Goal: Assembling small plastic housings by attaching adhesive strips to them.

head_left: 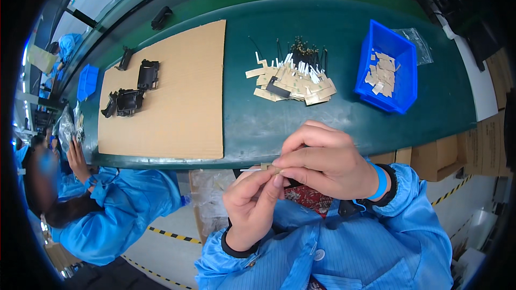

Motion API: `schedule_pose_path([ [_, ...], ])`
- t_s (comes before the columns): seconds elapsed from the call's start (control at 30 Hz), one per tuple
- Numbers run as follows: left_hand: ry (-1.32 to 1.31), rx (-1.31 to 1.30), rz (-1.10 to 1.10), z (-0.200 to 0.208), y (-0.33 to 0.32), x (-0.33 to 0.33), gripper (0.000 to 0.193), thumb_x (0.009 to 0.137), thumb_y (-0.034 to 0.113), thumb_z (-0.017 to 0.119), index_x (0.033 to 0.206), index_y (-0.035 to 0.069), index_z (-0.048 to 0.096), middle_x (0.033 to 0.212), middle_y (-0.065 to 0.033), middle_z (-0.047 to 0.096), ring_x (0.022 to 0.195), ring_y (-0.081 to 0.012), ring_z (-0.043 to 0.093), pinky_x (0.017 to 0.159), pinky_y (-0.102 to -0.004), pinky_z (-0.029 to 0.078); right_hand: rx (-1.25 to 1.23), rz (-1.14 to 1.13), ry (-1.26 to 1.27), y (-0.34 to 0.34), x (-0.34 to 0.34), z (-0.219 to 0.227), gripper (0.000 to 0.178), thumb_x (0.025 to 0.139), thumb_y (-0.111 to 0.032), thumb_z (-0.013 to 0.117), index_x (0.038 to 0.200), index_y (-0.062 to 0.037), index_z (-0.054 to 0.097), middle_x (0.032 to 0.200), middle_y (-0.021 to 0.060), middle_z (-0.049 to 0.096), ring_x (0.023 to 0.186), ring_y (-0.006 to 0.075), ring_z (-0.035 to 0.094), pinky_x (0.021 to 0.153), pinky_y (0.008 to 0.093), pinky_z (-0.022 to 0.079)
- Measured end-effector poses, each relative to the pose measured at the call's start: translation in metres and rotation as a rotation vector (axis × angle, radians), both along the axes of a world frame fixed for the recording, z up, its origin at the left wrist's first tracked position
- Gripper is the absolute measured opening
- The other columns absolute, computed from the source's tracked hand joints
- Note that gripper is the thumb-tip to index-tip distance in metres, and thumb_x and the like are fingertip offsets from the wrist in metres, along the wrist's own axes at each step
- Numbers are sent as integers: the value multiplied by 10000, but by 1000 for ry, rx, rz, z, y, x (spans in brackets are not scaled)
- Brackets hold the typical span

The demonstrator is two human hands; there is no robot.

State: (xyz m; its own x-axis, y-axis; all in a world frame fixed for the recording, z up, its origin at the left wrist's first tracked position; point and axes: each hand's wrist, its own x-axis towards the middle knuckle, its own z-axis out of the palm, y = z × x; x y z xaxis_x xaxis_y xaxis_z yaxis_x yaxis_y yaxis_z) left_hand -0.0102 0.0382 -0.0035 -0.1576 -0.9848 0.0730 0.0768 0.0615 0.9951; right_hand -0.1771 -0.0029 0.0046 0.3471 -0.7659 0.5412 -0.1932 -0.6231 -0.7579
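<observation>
At the table's front edge my left hand [249, 207] and my right hand [334, 165] meet fingertip to fingertip. Both are closed in a pinch on a small tan adhesive piece [265, 166], mostly hidden by the fingers. A bit of something dark shows beneath my right fingers; its kind is hidden. Beyond my hands lies a pile of tan-backed flat antennas [301, 81] with white sleeves and black cables. To its right a blue bin [404, 88] holds several small tan pieces [382, 75].
A cardboard sheet [188, 96] on the green table [252, 129] carries several black plastic housings [148, 75]. A clear plastic bag [416, 43] lies behind the bin. A co-worker in a blue smock [123, 204] sits close on my left. Cardboard boxes [441, 156] stand at the right.
</observation>
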Motion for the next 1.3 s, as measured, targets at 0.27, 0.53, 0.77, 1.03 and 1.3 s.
schedule_pose_path([
  [0.27, -164, -70, -19, 1, -2, 2, 134, 838, 73, 585, 883, -47, 624, 691, -58, 578, 562, -84, 487, 501, -198, 359, 44, 71, 66, -1, -3, 3, 54, 750, -92, 610, 762, -44, 587, 763, 72, 533, 692, 250, 530, 612, 342, 414],
  [0.53, -343, -265, 54, -1, -1, 0, 110, 805, 53, 609, 855, -43, 628, 644, -60, 567, 536, -102, 466, 498, -225, 355, 28, 54, 121, 1, -4, 1, 41, 763, -80, 603, 761, -44, 584, 769, 63, 546, 683, 236, 535, 616, 339, 405],
  [0.77, -24, -27, -127, 5, -8, 0, 116, 803, 44, 602, 843, -64, 620, 644, -87, 565, 512, -112, 473, 474, -224, 360, 193, 38, 103, -8, -28, 15, 60, 790, -67, 591, 766, -13, 581, 774, 85, 570, 683, 238, 555, 607, 326, 428],
  [1.03, 226, 291, -328, 4, -6, 6, 150, 834, 57, 583, 914, -63, 624, 723, -91, 579, 565, -97, 498, 504, -208, 389, -257, -742, 701, -31, -124, 35, 51, 736, -48, 593, 782, -25, 598, 731, 111, 602, 683, 294, 576, 619, 374, 456],
  [1.3, 243, 141, -194, 2, -10, -8, 188, 838, 94, 580, 961, -46, 603, 699, -127, 589, 491, -118, 476, 441, -225, 376, -231, -904, 675, -22, -141, 35, 62, 713, -50, 613, 761, -12, 621, 789, 119, 604, 774, 273, 566, 678, 346, 453],
])
